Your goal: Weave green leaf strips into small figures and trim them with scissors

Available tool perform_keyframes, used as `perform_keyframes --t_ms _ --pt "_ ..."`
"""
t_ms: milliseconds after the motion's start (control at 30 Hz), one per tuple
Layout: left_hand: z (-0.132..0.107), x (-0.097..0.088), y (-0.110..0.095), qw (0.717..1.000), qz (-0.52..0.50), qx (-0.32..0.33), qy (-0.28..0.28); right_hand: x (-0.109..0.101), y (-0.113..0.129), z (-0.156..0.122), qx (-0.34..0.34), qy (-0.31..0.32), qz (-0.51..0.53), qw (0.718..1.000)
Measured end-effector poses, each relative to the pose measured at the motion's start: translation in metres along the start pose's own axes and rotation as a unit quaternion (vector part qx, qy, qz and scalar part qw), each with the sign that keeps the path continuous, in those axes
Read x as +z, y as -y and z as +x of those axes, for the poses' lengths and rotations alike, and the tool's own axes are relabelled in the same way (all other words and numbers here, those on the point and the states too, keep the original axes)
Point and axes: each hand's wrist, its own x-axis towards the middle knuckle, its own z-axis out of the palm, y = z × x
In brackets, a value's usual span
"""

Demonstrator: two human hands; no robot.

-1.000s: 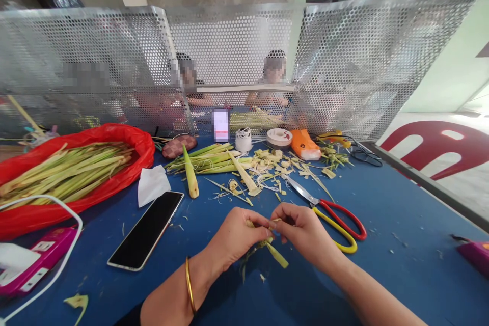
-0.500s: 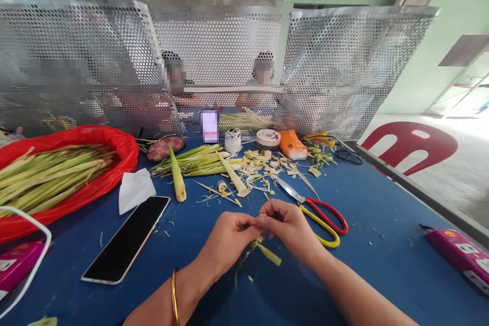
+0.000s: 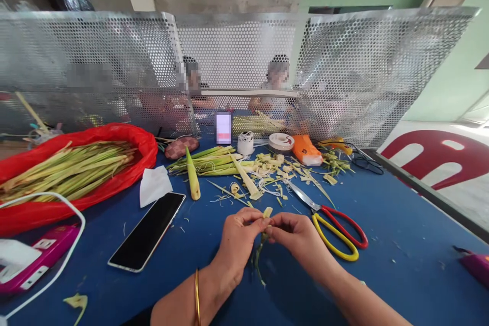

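My left hand point(image 3: 239, 237) and my right hand point(image 3: 298, 237) meet over the blue table point(image 3: 382, 275), fingers pinched together on a small green-yellow leaf strip point(image 3: 263, 229). Its pale tip sticks up between my fingertips and a thin green tail hangs down to the table. A gold bangle is on my left wrist. Scissors with red and yellow handles point(image 3: 332, 219) lie just to the right of my right hand. A pile of cut leaf pieces and stalks point(image 3: 244, 165) lies beyond my hands.
A black phone point(image 3: 147, 232) lies left of my hands beside a white tissue point(image 3: 153, 186). A red bag of green stalks point(image 3: 72, 170) fills the left. Thread spool point(image 3: 245, 142), tape roll point(image 3: 280, 141) and an orange tool point(image 3: 305, 150) stand by the perforated metal screen point(image 3: 344, 76); people sit behind it.
My hands stay together on the leaf strip, working it; the loose lower flap is now a thin hanging tail and the pale tip pokes up. The camera view shifted slightly.
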Motion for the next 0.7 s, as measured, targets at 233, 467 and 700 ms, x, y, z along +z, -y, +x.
perform_keyframes --t_ms 233,467,700 --pt "0.004 -0.004 -0.002 0.996 -0.058 -0.062 0.005 -0.014 0.008 0.001 -0.055 0.013 -0.072 0.996" --pt "0.008 0.0 0.003 0.986 -0.132 -0.095 -0.036 -0.04 0.005 0.028 -0.153 -0.144 -0.258 0.943" --pt "0.009 0.002 0.011 0.987 -0.124 -0.093 -0.039 -0.017 0.005 0.089 -0.158 -0.067 -0.454 0.874"
